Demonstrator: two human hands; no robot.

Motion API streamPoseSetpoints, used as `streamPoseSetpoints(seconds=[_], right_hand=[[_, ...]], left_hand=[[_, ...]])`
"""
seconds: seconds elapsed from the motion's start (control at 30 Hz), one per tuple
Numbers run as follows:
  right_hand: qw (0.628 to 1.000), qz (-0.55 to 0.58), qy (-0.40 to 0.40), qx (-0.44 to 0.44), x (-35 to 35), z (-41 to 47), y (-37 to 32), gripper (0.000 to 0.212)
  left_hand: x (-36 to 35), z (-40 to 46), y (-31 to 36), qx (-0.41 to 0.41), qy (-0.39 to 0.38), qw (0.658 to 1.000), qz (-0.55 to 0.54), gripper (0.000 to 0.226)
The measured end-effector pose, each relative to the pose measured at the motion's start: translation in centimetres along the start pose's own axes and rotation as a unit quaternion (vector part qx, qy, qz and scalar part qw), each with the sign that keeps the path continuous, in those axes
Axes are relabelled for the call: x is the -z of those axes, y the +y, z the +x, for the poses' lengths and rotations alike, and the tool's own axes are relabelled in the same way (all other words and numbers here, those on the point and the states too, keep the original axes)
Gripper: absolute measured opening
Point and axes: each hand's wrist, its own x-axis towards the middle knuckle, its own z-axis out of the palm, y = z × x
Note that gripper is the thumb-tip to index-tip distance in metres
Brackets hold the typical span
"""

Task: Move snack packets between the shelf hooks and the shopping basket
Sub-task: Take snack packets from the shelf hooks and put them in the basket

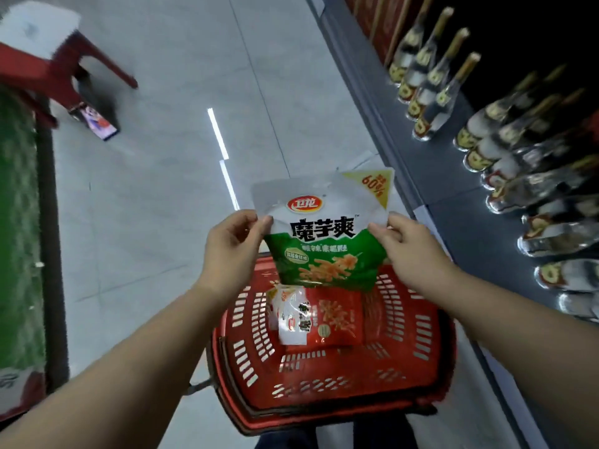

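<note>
Both hands, left hand (231,243) and right hand (410,246), pinch the green-and-white foil snack packet (324,234) by its side edges. One slippery pinch lets go and it swings crooked, missing the red plastic shopping basket (418,367) at 6 o'clock.

**Background only: aisle floor and side shelving**

Pale grey tiled floor (168,176) fills the centre, with bright strip-light reflections (217,134) around 12 o'clock. Red stool (48,69) at 10 o'clock, motion-blurred. Phone (97,123) with lit screen lies on the floor just beside the stool's legs. Green mat (17,228) with dark border runs along 9 o'clock. Rows of clear glass bottles (431,79) with gold labels stand on a dark low shelf (466,228), 1 to 3 o'clock.
</note>
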Motion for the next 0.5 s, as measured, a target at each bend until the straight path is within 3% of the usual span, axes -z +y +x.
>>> streamPoseSetpoints(seconds=[0.1,0.17,0.27,0.37,0.5], right_hand=[[0.998,0.034,0.046,0.02,3.2,-1.8,-4.8,0.087],[0.994,0.046,0.093,0.041,5.7,-3.5,-9.1,0.091],[0.982,0.062,0.157,0.084,9.4,-6.7,-16.8,0.078],[0.967,0.041,0.212,0.134,13.3,-10.2,-24.6,0.032],[0.942,0.015,0.27,0.197,18.5,-15.3,-33.6,0.023]], left_hand=[[1.9,0.7,7.1,-0.076,-0.019,0.997,-0.008,0.018],[3.2,0.8,12.2,-0.119,-0.034,0.992,-0.008,0.019],[5.3,0.6,20.2,-0.184,-0.04,0.982,-0.012,0.022],[7.7,-0.6,28.5,-0.244,-0.035,0.969,-0.026,0.022],[10.6,-3.1,39.3,-0.311,-0.046,0.948,-0.057,0.015]])
